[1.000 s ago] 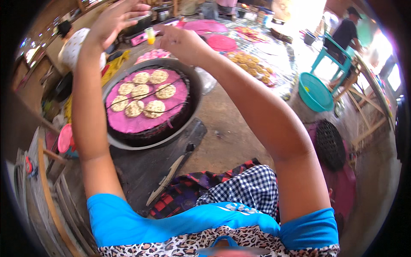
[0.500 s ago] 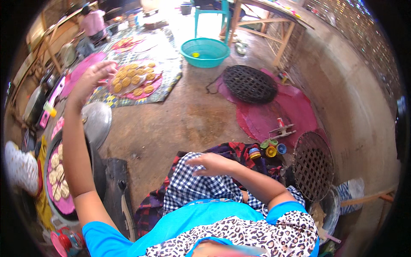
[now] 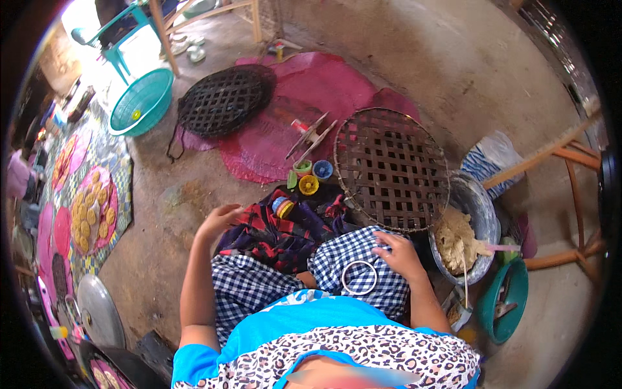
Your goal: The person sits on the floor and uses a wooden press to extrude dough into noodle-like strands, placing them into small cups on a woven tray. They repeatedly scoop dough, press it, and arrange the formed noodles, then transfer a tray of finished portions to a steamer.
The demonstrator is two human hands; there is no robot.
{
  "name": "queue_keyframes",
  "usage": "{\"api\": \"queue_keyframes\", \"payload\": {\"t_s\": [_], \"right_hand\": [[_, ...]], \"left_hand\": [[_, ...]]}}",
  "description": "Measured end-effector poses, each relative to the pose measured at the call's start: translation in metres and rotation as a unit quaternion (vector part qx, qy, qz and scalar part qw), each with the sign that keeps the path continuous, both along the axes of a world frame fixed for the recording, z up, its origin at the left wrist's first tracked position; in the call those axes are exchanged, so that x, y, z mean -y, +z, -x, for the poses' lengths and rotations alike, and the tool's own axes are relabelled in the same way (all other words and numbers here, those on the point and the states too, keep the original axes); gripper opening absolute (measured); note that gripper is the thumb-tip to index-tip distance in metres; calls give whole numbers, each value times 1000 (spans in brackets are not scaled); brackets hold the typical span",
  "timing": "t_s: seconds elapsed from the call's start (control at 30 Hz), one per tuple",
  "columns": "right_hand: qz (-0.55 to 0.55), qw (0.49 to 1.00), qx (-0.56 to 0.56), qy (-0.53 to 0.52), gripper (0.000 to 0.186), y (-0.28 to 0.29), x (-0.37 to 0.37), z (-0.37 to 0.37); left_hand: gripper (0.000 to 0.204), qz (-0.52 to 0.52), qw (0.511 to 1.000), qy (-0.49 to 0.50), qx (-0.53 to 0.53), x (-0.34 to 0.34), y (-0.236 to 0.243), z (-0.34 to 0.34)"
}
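Note:
My left hand (image 3: 219,223) hangs over the dark red plaid cloth (image 3: 259,240) on my left, empty with loosely spread fingers. My right hand (image 3: 395,253) is open above my checked right leg, near a white ring (image 3: 359,277) resting on the checked fabric (image 3: 330,259). Right of it stands a metal bucket (image 3: 461,246) of pale beige dough with a pink handle sticking out. A round dark lattice tray (image 3: 392,170) lies beyond my right hand. Small coloured cups (image 3: 309,184) sit ahead, near a stack of coloured rings (image 3: 282,207) on the cloth.
Pink sheets (image 3: 363,91) hold another dark basket (image 3: 220,97) and a metal tool (image 3: 314,136). A teal tub (image 3: 139,104) and chair (image 3: 116,48) stand beyond. Fried rounds (image 3: 91,214) lie at left, near a lid (image 3: 103,314) and pot. A teal basin (image 3: 503,301) and wooden frame (image 3: 551,262) are at right.
My view has swung right from the pan toward the cups and bucket. Both hands, raised over the pan at first, have come down near my lap, the right one first.

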State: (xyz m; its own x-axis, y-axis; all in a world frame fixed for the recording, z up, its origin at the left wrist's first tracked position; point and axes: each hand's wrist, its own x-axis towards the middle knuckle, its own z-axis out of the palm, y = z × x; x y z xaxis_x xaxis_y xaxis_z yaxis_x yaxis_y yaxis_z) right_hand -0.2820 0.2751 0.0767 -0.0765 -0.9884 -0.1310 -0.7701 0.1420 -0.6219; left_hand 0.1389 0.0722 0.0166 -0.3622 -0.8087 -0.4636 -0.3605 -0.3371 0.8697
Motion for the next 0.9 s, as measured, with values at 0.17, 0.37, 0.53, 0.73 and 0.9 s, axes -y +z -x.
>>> {"api": "queue_keyframes", "payload": {"t_s": [0.17, 0.37, 0.53, 0.73, 0.9], "right_hand": [[32, 996, 26, 84, 42, -10, 22, -26], [24, 921, 30, 387, 44, 1, 88, -139], [34, 831, 33, 555, 41, -13, 129, -271], [-40, 802, 36, 594, 41, -65, 155, -441], [-26, 765, -38, 642, 57, -125, 150, -561]], "left_hand": [[50, -43, 999, 17, 13, -12, -23, -37], [44, 2, 934, 357, -7, -60, -26, -168], [42, -23, 841, 538, -47, -119, -60, -268], [30, 123, 577, 801, -101, -137, -114, -390], [38, 223, 353, 908, -21, -124, -125, -497]]}}
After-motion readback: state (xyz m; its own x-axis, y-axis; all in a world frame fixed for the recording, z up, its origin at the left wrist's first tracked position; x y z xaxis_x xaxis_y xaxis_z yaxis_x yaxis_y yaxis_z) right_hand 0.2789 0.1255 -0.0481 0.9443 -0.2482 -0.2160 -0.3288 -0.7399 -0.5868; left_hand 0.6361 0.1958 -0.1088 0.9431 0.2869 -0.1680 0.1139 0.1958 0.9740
